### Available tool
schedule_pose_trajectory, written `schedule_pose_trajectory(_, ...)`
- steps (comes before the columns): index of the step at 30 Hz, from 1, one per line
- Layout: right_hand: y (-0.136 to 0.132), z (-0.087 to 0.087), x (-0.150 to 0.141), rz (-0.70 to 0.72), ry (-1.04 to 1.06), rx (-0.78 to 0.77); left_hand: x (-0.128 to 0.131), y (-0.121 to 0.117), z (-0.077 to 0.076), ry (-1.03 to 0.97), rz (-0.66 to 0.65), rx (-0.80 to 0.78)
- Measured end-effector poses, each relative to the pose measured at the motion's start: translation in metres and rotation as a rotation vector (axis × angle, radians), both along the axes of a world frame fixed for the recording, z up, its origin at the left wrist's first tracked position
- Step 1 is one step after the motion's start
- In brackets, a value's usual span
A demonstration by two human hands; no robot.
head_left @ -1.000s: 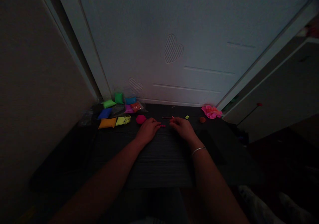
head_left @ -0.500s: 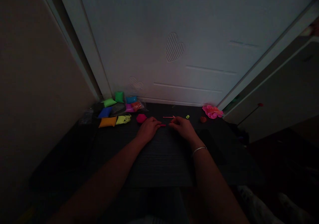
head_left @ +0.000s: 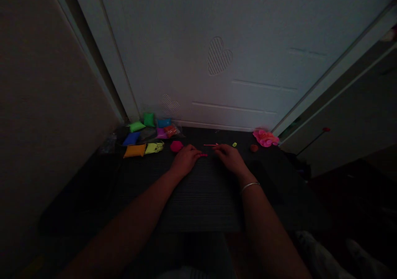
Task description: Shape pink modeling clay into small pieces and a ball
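The scene is very dim. My left hand [head_left: 185,160] rests knuckles-up on a dark mat [head_left: 201,196], fingers curled, its fingertips touching a small pink piece of clay [head_left: 203,155]. My right hand [head_left: 230,159], with a bracelet on its wrist, lies just right of that piece, fingers bent down onto the mat. A thin pink stick [head_left: 210,145] lies just beyond the right fingertips. A pink clay ball [head_left: 176,146] sits left of my left hand.
Several coloured clay packets [head_left: 145,135] lie at the back left. A pink clay flower [head_left: 265,138], a small orange lump [head_left: 254,147] and a tiny yellow bit [head_left: 235,145] lie at the back right. A white door [head_left: 217,59] stands behind.
The view has shifted slightly. Both hands stay at the small pink piece with hardly any movement.
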State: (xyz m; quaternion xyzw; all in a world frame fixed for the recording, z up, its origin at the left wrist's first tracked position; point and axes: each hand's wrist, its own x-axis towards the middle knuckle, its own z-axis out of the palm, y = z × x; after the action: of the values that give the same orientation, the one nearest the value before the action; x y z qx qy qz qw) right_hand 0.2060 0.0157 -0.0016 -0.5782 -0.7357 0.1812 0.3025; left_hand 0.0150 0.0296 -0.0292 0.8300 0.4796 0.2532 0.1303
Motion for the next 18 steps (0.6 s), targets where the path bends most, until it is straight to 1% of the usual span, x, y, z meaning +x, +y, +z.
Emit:
schedule_pose_trajectory(4, -0.0005, 0.0024, 0.0004, -0.046, 0.011, -0.088, -0.0005, -0.0003, 0.0011, 0.005, 0.001, -0.007)
schedule_pose_trajectory(7, -0.0003, 0.0025, 0.0, -0.08, 0.023, -0.087, -0.0008, -0.0001, 0.0013, 0.003, -0.001, -0.007)
schedule_pose_trajectory(9, 0.0, 0.0017, -0.0007, -0.077, 0.047, -0.084, -0.001, 0.0003, 0.0006, 0.001, -0.003, -0.004)
schedule_pose_trajectory(13, 0.0005, 0.0007, -0.0025, -0.057, 0.086, -0.158, -0.0011, 0.0009, -0.001, 0.0, -0.009, 0.008)
schedule_pose_trajectory(17, 0.0003, 0.0018, -0.0028, -0.086, 0.065, -0.055, -0.0011, 0.0005, -0.0009, 0.004, -0.006, 0.015)
schedule_pose_trajectory(18, 0.0003, 0.0021, -0.0027, -0.089, 0.06, -0.05, -0.0011, 0.0004, -0.0007, 0.004, -0.004, 0.015)
